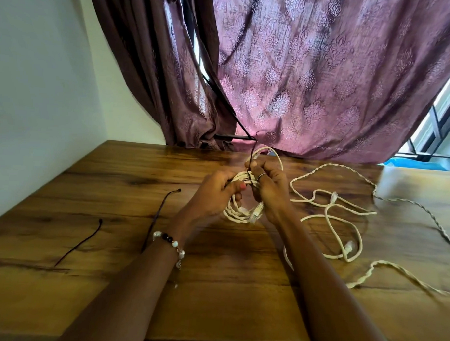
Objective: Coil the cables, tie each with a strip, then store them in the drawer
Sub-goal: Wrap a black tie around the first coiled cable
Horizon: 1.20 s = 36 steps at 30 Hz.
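At the middle of the desk [116,192], both hands hold a coiled white cable [239,213] lifted a little off the wood. The left hand [215,193] has its grip clenched round the near-left side of the coil, thumb laid over the gathered loops. The right hand [268,189] pinches a dark strip [252,156] that crosses the loops and stands up from the far side of the bundle. The step in hand looks like the tie. To do it well, the left grip should keep the loops stacked and flat while the right draws the strip snug where the turns bunch closest; the plug ends hanging at the near side of the coil want tucking in, or they may spring loose.

Just right of the hands, a second white cable [339,225] sprawls uncoiled in slack loops, and a grey twisted one [421,215] runs off toward the right edge. Two spare strips [161,214] lie on the left half, apart from the hands. That left side offers the open room; a curtain [324,84] hangs down onto the far edge, close behind the coil. No drawer is in view.
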{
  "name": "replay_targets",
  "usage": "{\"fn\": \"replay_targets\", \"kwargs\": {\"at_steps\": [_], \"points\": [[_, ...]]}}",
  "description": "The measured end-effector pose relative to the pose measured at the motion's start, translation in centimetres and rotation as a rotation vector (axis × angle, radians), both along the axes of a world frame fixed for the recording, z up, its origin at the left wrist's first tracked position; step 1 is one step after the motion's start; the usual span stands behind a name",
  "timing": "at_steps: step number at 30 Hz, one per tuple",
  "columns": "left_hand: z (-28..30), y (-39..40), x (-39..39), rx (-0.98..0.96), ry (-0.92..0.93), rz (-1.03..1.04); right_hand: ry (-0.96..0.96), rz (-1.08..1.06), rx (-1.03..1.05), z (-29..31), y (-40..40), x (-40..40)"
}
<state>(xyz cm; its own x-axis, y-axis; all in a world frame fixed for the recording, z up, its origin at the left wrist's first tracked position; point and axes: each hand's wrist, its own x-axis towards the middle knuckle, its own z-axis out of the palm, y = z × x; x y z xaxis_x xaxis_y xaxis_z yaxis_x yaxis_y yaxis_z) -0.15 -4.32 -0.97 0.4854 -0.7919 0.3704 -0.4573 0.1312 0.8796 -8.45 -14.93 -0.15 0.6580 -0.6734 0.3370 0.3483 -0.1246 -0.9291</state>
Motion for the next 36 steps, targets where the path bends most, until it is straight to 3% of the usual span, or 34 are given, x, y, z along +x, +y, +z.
{"fn": "replay_targets", "kwargs": {"at_steps": [10, 16, 23, 31, 36], "points": [[-0.2, -0.7, -0.7, -0.004, 0.423, 0.078, 0.109, 0.098, -0.396, -0.3, -1.0, 0.1], [0.3, -0.5, -1.1, -0.055, 0.571, 0.129, 0.095, -0.063, -0.581, -1.1, -1.5, 0.9], [-0.2, -0.4, -1.3, -0.033, 0.377, 0.230, -0.023, 0.047, -0.387, -0.6, -0.9, 0.4], [0.4, 0.1, -1.4, -0.025, 0.429, 0.158, 0.009, 0.095, -0.332, -0.2, -1.9, -0.5], [0.5, 0.1, -1.6, -0.018, 0.448, 0.157, 0.063, 0.129, -0.115, -0.2, -1.6, -0.5]]}}
